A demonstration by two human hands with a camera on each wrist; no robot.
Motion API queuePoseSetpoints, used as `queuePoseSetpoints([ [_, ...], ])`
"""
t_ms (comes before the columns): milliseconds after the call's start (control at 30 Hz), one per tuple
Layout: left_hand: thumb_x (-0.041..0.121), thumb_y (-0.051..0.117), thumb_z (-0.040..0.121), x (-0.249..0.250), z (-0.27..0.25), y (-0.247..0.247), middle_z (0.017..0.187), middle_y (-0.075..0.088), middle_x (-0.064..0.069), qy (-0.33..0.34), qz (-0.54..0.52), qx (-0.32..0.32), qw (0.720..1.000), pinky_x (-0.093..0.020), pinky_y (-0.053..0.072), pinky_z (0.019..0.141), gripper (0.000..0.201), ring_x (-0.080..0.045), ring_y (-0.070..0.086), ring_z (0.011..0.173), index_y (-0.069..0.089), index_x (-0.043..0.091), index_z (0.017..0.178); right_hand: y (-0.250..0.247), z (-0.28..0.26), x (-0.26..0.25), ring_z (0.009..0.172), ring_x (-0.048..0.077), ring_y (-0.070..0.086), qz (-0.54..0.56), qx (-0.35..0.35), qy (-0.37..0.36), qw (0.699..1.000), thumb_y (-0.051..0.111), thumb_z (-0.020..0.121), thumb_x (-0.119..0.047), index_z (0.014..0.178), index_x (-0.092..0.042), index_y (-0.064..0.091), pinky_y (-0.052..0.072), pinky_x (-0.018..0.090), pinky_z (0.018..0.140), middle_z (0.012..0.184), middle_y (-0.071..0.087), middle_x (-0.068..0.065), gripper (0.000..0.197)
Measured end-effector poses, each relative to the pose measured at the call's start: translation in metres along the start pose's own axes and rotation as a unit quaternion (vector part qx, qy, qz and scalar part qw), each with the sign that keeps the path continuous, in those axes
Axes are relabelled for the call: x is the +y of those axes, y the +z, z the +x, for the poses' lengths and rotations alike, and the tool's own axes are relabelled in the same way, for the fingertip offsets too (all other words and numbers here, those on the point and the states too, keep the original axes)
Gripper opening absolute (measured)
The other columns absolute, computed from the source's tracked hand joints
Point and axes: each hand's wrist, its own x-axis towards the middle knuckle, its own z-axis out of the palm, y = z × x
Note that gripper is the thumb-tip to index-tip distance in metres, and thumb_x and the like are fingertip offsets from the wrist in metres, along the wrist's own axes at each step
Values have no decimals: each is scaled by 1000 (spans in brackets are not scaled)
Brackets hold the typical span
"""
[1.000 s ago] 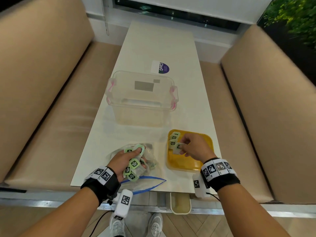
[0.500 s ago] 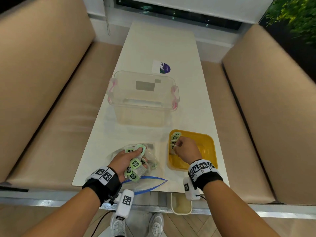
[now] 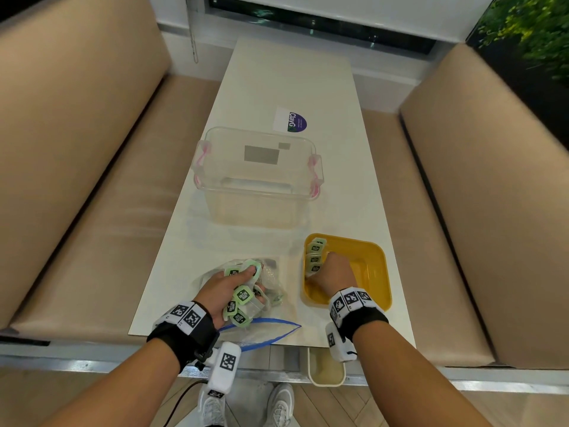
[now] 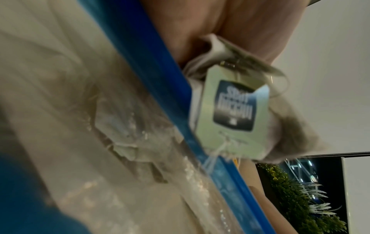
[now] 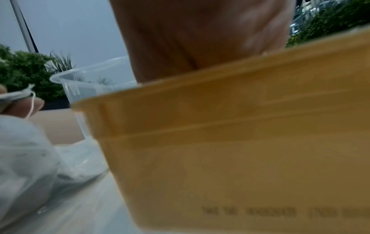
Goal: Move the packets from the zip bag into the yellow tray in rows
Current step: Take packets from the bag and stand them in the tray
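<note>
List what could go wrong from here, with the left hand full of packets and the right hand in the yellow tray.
1. The left hand grips a loose bunch of packets over the zip bag; one could slip out onto the table.
2. The right hand works close against the row of packets along the yellow tray's left wall; a nudge could knock the row crooked.

The far half of the desk point(image 3: 292, 78) lies free; the clear box point(image 3: 257, 177) stands mid-desk, with an open gap before the yellow tray point(image 3: 374, 257) near the right edge.
</note>
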Motion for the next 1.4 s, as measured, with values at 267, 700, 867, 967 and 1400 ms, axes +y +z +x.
queuePoseSetpoints([
  [267, 26, 83, 77, 2, -2, 2, 90, 66, -25, 2, -7, 3, 1000, -44, 54, 76, 59, -34, 66, 74, 63, -5, 124, 7, 6, -3, 107, 30, 63, 20, 22, -2, 1000, 83, 73, -26, 120, -9, 54, 54, 36, 86, 119, 65, 13, 57],
  [700, 25, 82, 77, 2, -2, 2, 90, 66, -26, 4, -9, 2, 1000, -46, 53, 78, 59, -34, 66, 74, 62, -7, 123, 4, 9, -5, 108, 33, 62, 36, 42, -1, 998, 83, 71, -28, 125, -10, 44, 54, 42, 88, 122, 61, 13, 69],
  [867, 23, 81, 78, 1, -3, 3, 87, 66, -26, 6, -15, 0, 1000, -45, 53, 78, 58, -33, 66, 75, 62, -8, 124, 3, 11, -3, 109, 33, 61, 51, 42, -9, 998, 84, 70, -26, 126, -8, 43, 54, 39, 88, 123, 60, 15, 72],
  [967, 24, 80, 78, 2, -3, 3, 87, 66, -25, 2, -12, 1, 1000, -43, 54, 75, 59, -33, 66, 73, 61, -8, 124, 2, 9, -1, 112, 33, 59, 46, 39, -12, 998, 87, 67, -27, 128, -6, 40, 52, 39, 90, 126, 57, 16, 80],
  [1400, 14, 70, 85, 7, -10, 10, 88, 62, -21, -38, -78, -27, 996, -39, 52, 68, 47, -31, 63, 70, 62, -4, 128, -66, -35, -15, 98, 15, 54, 115, 130, -122, 977, 78, 78, -26, 120, -17, 51, 41, 25, 78, 118, 52, 3, 50],
])
